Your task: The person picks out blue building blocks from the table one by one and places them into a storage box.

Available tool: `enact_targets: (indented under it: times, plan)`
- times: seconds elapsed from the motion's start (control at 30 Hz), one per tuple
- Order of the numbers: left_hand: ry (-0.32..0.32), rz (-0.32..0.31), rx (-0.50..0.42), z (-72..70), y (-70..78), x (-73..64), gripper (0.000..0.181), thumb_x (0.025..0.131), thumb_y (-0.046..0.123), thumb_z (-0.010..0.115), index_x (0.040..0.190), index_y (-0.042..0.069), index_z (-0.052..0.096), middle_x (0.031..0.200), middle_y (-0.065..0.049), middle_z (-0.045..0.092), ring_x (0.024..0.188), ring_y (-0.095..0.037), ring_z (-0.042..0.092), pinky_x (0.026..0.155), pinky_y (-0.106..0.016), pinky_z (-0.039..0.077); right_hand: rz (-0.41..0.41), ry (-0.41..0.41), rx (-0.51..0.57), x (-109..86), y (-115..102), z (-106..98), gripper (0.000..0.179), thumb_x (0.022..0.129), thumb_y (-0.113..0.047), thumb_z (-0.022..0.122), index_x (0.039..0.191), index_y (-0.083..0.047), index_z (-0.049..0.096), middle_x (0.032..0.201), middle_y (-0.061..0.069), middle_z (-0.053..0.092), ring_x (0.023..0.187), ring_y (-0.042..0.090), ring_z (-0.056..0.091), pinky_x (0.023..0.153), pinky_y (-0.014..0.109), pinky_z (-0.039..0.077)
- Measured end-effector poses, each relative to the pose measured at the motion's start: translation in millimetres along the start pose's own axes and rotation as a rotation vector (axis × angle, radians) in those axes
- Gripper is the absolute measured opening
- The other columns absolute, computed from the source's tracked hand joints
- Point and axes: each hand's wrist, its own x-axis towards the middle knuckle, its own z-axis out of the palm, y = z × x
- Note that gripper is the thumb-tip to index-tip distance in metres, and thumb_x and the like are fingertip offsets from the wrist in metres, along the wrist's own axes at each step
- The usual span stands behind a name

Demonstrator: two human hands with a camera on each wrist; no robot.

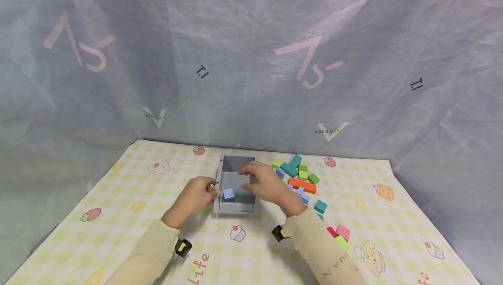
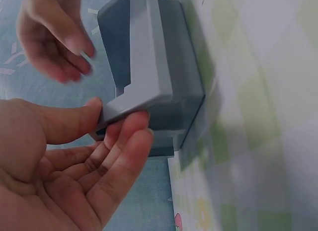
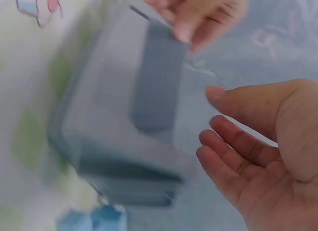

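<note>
A grey plastic box [image 1: 235,208] stands on the table, a light blue block [image 1: 229,195] on its floor near the front left. My left hand [image 1: 198,195] pinches the box's left rim, thumb above and fingers beneath, as the left wrist view [image 2: 94,156] shows too. Over the box's right side hovers my right hand [image 1: 265,182], its fingers spread and nothing between them. In the right wrist view the right hand [image 3: 258,146] is beside the blurred box [image 3: 109,92], fingertips apart from the thumb.
Several loose blocks lie right of the box: a teal block [image 1: 295,161], an orange bar [image 1: 301,185], and a pink block [image 1: 343,232] nearer the front. A checked cloth [image 1: 157,202] covers the table. Behind it hangs a grey curtain [image 1: 251,80].
</note>
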Motion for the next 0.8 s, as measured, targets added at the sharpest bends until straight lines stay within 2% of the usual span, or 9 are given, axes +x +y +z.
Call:
enact_targets:
  times: [0.17,0.3,0.47,0.63,0.8]
  plan:
    - [-0.017,-0.003,0.013,-0.5,0.2,-0.3,0.036,0.091,0.010,0.072,0.122,-0.008,0.065,0.063,0.001,0.062,0.052,-0.010,0.058,0.057,-0.027,0.044,-0.022,0.123,0.015,-25.3,11.9,-30.2,0.031,0.086,-0.012,0.079,0.116,-0.010,0.072,0.113,0.001,0.068,0.106,0.024,0.064,0.088,0.040,0.054]
    - [-0.017,-0.008,0.015,-2.7,1.1,-0.6,0.039,0.091,0.011,0.072,0.123,-0.009,0.064,0.064,0.001,0.062,0.054,-0.010,0.058,0.058,-0.027,0.044,0.015,0.151,0.035,-44.7,26.9,-45.8,0.030,0.087,-0.014,0.078,0.117,-0.012,0.072,0.116,0.000,0.068,0.107,0.023,0.063,0.088,0.045,0.053]
    - [-0.020,-0.002,0.025,-4.7,2.1,0.0,0.038,0.091,0.010,0.072,0.123,-0.009,0.063,0.065,0.001,0.062,0.055,-0.011,0.058,0.061,-0.028,0.044,0.124,0.145,0.061,-61.6,50.8,-53.9,0.030,0.089,-0.015,0.076,0.118,-0.011,0.071,0.119,0.004,0.067,0.110,0.027,0.065,0.093,0.048,0.052]
    - [-0.039,-0.025,0.028,-5.5,1.6,-0.7,0.044,0.093,0.012,0.071,0.129,-0.011,0.059,0.068,0.001,0.063,0.058,-0.014,0.062,0.065,-0.031,0.046,0.178,0.119,0.125,-68.7,67.2,-58.6,0.031,0.089,-0.011,0.075,0.119,-0.007,0.070,0.118,0.008,0.067,0.111,0.032,0.064,0.092,0.046,0.053]
    - [-0.052,-0.018,0.037,-3.7,0.5,0.6,0.046,0.093,0.013,0.070,0.130,-0.011,0.058,0.069,0.002,0.063,0.058,-0.012,0.061,0.065,-0.031,0.046,0.267,0.072,0.059,-74.7,90.9,-59.0,0.029,0.088,-0.007,0.073,0.116,-0.002,0.070,0.113,0.013,0.068,0.103,0.031,0.064,0.088,0.046,0.054]
